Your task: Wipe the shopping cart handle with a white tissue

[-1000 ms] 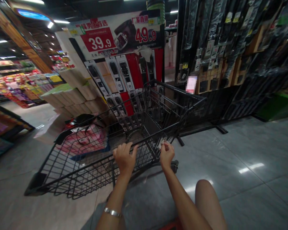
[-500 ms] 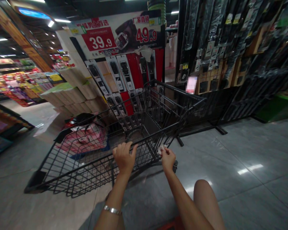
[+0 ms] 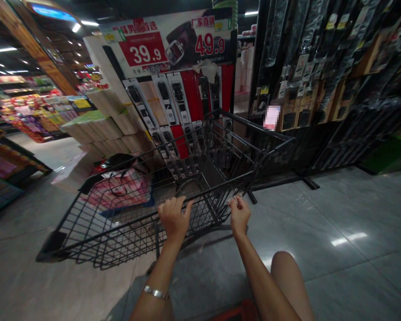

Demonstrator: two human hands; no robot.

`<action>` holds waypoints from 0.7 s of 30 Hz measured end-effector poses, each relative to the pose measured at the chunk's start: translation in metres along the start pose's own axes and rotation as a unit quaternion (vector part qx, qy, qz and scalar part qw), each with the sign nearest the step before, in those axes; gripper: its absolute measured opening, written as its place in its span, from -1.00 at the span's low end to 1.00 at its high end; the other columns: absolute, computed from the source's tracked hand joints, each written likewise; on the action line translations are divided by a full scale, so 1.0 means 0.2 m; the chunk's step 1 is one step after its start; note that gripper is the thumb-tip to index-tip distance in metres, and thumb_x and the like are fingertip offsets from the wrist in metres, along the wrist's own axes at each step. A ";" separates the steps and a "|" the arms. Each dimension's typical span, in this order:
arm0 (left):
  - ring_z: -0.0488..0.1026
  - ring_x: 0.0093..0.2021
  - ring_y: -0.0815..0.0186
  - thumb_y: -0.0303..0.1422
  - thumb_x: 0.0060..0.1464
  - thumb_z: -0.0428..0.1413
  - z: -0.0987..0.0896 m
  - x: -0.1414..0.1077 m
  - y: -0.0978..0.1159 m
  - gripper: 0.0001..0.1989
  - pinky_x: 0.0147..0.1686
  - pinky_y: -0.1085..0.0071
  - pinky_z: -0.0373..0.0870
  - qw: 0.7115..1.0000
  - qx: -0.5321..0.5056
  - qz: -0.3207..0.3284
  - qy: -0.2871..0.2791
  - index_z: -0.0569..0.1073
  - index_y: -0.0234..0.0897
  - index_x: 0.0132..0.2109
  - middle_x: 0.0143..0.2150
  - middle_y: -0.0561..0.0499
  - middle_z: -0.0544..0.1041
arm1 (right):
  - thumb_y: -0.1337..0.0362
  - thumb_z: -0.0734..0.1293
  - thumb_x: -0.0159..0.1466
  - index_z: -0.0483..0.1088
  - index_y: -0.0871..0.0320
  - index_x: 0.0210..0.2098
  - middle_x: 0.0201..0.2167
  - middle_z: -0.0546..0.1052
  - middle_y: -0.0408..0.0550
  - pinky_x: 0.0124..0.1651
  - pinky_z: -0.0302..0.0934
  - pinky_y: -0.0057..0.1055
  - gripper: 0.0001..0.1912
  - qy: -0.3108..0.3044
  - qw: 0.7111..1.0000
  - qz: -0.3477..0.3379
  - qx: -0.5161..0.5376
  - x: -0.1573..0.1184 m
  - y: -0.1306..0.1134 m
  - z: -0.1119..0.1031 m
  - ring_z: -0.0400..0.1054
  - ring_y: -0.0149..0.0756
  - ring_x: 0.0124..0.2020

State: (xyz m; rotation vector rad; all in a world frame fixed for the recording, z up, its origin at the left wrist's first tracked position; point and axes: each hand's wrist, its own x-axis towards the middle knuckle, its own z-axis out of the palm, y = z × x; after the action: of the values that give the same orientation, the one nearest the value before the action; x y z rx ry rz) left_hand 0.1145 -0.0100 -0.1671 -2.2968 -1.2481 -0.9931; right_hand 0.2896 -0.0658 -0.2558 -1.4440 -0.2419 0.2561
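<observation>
A black wire shopping cart (image 3: 120,232) stands sideways in front of me. My left hand (image 3: 174,218) is closed over the near top rail of the cart, fingers over it and thumb to the right. Just right of the basket's near side, my right hand (image 3: 239,215) is raised in a pinch. A crumpled white tissue (image 3: 233,201) shows only as a small pale bit at its fingertips; the rest is hidden by the fingers. A silver bracelet circles my left wrist.
A pink patterned bag (image 3: 120,189) is seen through the cart's mesh at the left. Behind the cart stands a belt display (image 3: 178,96) under a price sign (image 3: 147,49), beside stacked paper packs (image 3: 100,127). More black goods (image 3: 304,84) hang at right. Grey tiles (image 3: 347,214) cover the floor.
My right hand has moved slightly right and up, and the tissue shows less at its fingertips. My left hand stays on the cart rail. The whole view has shifted a little.
</observation>
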 end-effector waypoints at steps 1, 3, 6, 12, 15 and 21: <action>0.29 -0.35 0.22 -0.15 0.14 0.00 0.00 0.00 0.00 -0.73 -0.30 0.30 0.04 1.000 -0.004 -0.002 0.000 0.45 -0.24 -0.26 -0.46 -0.02 0.44 | 0.10 0.29 0.02 0.48 0.26 -0.33 -0.34 0.46 -0.01 -0.26 0.25 -0.36 -0.64 -0.007 0.999 -0.019 -0.029 -0.01 0.02 0.00 0.32 -0.30 -0.35; 0.29 -0.35 0.23 -0.14 0.14 0.00 0.00 0.00 0.00 -0.73 -0.30 0.30 0.04 1.000 -0.008 -0.005 0.001 0.45 -0.23 -0.27 -0.46 -0.01 0.44 | 0.13 0.29 0.02 0.48 0.26 -0.36 -0.40 0.44 -0.04 -0.27 0.22 -0.36 -0.68 -0.019 0.997 -0.037 -0.065 -0.04 0.06 -0.01 0.28 -0.32 -0.40; 0.29 -0.37 0.24 -0.14 0.13 0.00 -0.01 0.00 0.01 -0.73 -0.31 0.31 0.04 1.000 -0.003 -0.001 0.007 0.45 -0.23 -0.28 -0.47 0.01 0.43 | 0.17 0.30 0.01 0.47 0.24 -0.42 -0.46 0.40 -0.09 -0.30 0.20 -0.37 -0.74 -0.025 0.996 -0.040 -0.077 -0.07 0.11 0.00 0.23 -0.34 -0.46; 0.28 -0.36 0.23 -0.15 0.13 0.01 0.00 -0.01 0.00 -0.73 -0.30 0.30 0.04 1.000 0.003 -0.001 -0.001 0.45 -0.25 -0.27 -0.44 -0.01 0.45 | 0.18 0.28 0.05 0.45 0.23 -0.41 -0.43 0.36 -0.09 -0.26 0.21 -0.36 -0.76 -0.053 0.992 -0.066 -0.090 -0.08 0.15 -0.02 0.23 -0.34 -0.44; 0.28 -0.36 0.23 -0.14 0.13 0.02 0.01 -0.01 0.00 -0.73 -0.29 0.30 0.04 1.000 0.007 0.003 0.007 0.45 -0.25 -0.27 -0.45 -0.01 0.45 | 0.18 0.29 0.06 0.46 0.24 -0.41 -0.43 0.37 -0.07 -0.26 0.22 -0.35 -0.76 -0.088 0.988 -0.082 -0.097 -0.06 0.16 -0.04 0.25 -0.33 -0.44; 0.29 -0.36 0.24 -0.15 0.12 0.03 0.01 -0.01 0.00 -0.74 -0.30 0.31 0.05 1.000 0.007 0.012 0.018 0.46 -0.25 -0.26 -0.45 0.00 0.45 | 0.22 0.31 0.02 0.48 0.21 -0.48 -0.47 0.42 -0.06 -0.28 0.26 -0.35 -0.81 -0.131 0.981 -0.088 -0.112 0.00 0.17 -0.10 0.30 -0.33 -0.48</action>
State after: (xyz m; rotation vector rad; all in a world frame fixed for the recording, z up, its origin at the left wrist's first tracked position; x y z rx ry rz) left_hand 0.1146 -0.0107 -0.1691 -2.2681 -1.2059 -1.0110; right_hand 0.2959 -0.0817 -0.2919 -1.5993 -0.6262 0.2803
